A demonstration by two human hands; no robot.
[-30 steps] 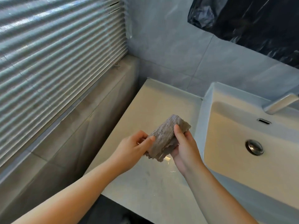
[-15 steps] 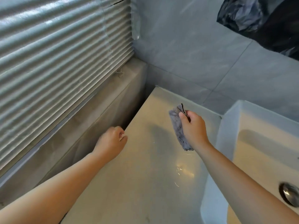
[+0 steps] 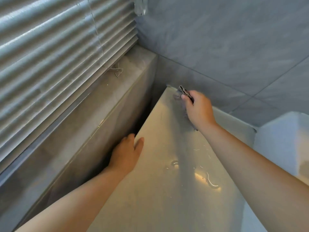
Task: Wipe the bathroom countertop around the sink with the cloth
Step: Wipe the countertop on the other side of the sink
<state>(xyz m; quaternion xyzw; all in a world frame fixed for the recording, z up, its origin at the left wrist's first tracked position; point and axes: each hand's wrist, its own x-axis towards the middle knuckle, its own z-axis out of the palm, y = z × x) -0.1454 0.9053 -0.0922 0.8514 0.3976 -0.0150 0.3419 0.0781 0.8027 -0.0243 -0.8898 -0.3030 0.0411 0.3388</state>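
The cloth [image 3: 183,92] is mostly hidden under the right hand [image 3: 199,109]; only a folded end above the knuckles and a frayed strip by the wrist show, both smeared by motion, so its weave cannot be read; the fingertips of that hand are tucked out of sight; the left hand [image 3: 127,152] curls over the bench's [image 3: 150,190] left edge, its fingers lost in the dark gap beside the ledge [image 3: 93,104]; the sink [image 3: 282,139] is cut off by the right edge, its basin unseen; both forearms run out of the frame's bottom; the small clear object [image 3: 140,7] at the top is cropped and unidentifiable.
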